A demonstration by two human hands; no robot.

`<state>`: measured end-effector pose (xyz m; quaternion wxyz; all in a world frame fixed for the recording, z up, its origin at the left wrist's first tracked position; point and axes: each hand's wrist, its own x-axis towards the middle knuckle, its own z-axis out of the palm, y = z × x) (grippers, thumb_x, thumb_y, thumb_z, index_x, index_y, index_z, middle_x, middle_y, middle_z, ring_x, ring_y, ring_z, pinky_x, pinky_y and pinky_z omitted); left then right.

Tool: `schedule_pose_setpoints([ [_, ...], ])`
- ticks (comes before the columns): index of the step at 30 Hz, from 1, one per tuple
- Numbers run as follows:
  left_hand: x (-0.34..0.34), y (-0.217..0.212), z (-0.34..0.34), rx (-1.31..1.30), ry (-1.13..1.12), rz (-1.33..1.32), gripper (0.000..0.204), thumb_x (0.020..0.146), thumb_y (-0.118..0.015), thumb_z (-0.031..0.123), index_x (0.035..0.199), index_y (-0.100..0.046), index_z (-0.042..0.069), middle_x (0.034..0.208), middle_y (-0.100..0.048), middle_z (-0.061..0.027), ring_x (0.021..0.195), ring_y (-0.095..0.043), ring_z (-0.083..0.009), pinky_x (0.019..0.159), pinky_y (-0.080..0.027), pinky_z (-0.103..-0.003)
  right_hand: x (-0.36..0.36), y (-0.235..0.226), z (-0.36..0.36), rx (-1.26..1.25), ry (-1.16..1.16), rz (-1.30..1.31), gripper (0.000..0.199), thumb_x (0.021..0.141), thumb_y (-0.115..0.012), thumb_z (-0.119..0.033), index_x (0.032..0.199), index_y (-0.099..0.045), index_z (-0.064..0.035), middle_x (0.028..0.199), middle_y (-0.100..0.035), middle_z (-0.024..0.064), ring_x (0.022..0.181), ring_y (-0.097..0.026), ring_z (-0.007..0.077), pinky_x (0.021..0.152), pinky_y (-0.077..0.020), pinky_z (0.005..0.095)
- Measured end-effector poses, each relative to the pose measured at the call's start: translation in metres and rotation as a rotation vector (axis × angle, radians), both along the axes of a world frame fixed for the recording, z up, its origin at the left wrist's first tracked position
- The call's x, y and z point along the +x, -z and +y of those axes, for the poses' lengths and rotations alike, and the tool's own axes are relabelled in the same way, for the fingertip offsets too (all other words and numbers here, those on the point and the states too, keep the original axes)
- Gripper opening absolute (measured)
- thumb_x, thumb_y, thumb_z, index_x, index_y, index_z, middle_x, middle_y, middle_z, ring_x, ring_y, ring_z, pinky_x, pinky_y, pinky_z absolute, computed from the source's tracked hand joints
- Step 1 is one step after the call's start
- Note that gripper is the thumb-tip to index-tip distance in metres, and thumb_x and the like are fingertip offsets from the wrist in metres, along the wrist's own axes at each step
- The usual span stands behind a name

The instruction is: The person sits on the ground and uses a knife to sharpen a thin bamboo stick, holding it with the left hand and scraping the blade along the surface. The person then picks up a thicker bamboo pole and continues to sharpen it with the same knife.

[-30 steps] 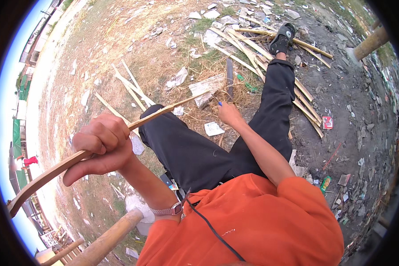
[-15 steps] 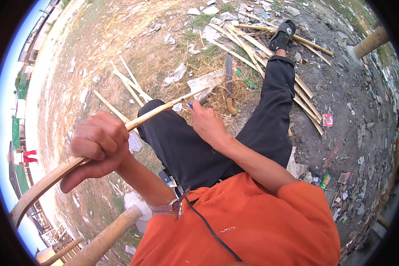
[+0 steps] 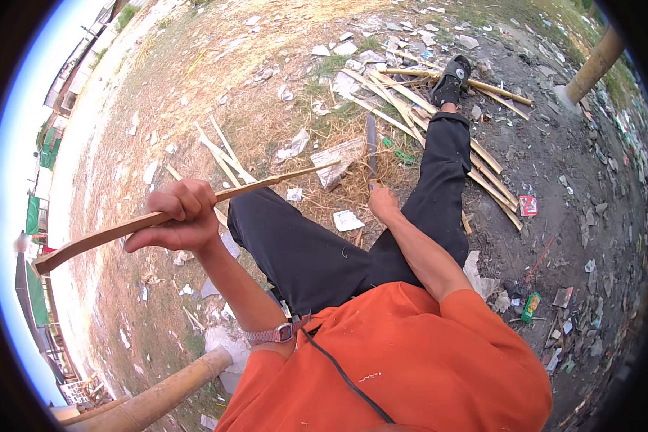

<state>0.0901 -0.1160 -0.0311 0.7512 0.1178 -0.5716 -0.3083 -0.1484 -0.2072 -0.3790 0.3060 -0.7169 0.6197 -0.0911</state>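
Raised at the left, my left hand is closed round a long split bamboo strip, the thick end pointing left and the thin end reaching over my left knee. My right hand is down between my legs, its fingers closed over the handle of a machete. The dark blade lies on dry straw and points away from me; the handle is hidden under the hand. A small blue thing shows at the right fingers, too small to name.
Several split bamboo strips lie beside and under my right leg. More strips lie beyond my left knee. Bamboo poles stand at lower left and upper right. Paper scraps and litter cover the ground.
My right hand has moved away from the bamboo strip, forward and right onto the machete handle. My left hand still grips the strip, now held a little farther from me.
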Motion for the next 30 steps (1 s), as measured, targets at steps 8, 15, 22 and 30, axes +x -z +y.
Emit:
schedule_pose_setpoints([
  [8,-0.009,-0.008,-0.025,0.01,0.033,-0.014,0.074,0.071,-0.03,0.082,0.057,-0.03,0.01,0.042,-0.024,0.0011,0.032,-0.017,-0.009,0.03,-0.017,-0.026,0.049,-0.181,0.027,-0.078,-0.206,-0.495,0.024,0.092,-0.045,-0.024,0.092,-0.049,-0.0003,0.063,-0.056,0.028,0.064,-0.055,0.0479,0.06,-0.0423,0.0535],
  [15,-0.018,-0.013,-0.03,-0.02,0.032,-0.139,0.067,0.075,-0.032,0.078,0.058,-0.023,0.014,0.044,-0.02,0.0048,0.032,-0.016,-0.0074,0.031,-0.013,-0.024,0.063,-0.176,0.02,-0.038,-0.223,-0.309,0.023,0.092,-0.043,-0.023,0.095,-0.046,-0.0001,0.07,-0.058,0.0303,0.074,-0.059,0.0472,0.067,-0.0463,0.0537],
  [22,-0.035,-0.013,-0.034,-0.061,0.067,-0.165,0.063,0.078,-0.039,0.073,0.059,-0.031,0.013,0.045,-0.022,0.0052,0.033,-0.016,-0.0046,0.031,-0.011,-0.021,0.052,-0.055,-0.01,-0.005,-0.147,-0.195,0.022,0.093,-0.042,-0.023,0.096,-0.044,-0.0014,0.072,-0.058,0.0299,0.073,-0.057,0.0484,0.065,-0.0418,0.0562],
  [30,-0.021,-0.009,-0.035,-0.049,0.014,-0.128,0.062,0.078,-0.039,0.073,0.059,-0.026,0.015,0.046,-0.021,0.0053,0.034,-0.015,-0.0048,0.033,-0.011,-0.022,0.064,-0.032,-0.022,-0.013,-0.174,-0.162,0.018,0.091,-0.04,-0.019,0.095,-0.042,-0.0012,0.075,-0.059,0.028,0.075,-0.058,0.0468,0.067,-0.0449,0.0539],
])
